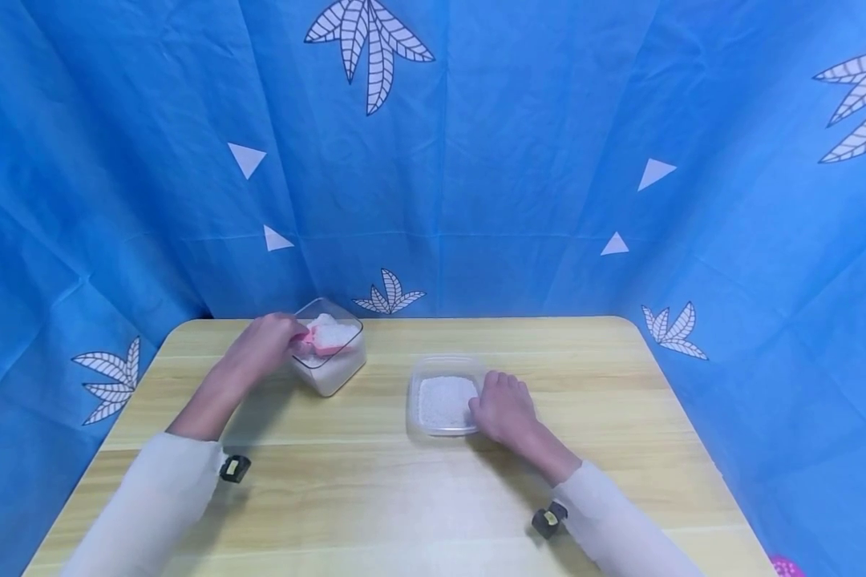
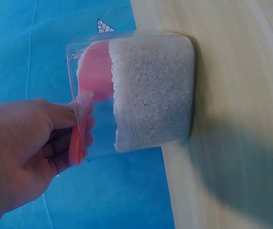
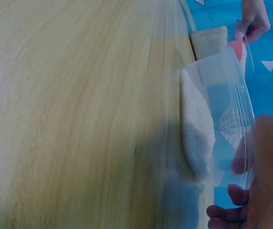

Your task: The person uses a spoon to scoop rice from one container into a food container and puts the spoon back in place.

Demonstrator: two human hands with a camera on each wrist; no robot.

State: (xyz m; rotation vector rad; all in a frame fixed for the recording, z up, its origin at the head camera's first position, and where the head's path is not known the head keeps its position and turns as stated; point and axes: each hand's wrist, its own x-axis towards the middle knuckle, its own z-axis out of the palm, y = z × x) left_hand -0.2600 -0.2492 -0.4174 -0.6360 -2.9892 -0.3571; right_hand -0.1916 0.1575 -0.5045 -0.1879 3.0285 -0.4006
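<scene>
At the back left of the table stands a tall clear container (image 1: 345, 374) partly filled with rice (image 2: 150, 90). My left hand (image 1: 269, 343) grips the handle of a pink scoop (image 2: 97, 71) at that container's open top. White rice is heaped on the scoop, whose bowl sits inside the container just above the rice level. Near the table's middle, a shallow clear container (image 1: 414, 401) holds a low mound of rice (image 3: 197, 126). My right hand (image 1: 507, 409) holds its right rim, thumb at the inner side and curled fingers outside.
The light wooden table (image 1: 375, 489) has rounded back corners. A blue curtain (image 1: 520, 160) with leaf and triangle prints hangs behind it and along both sides. A small pink object (image 1: 787, 567) shows at the bottom right, beyond the table edge.
</scene>
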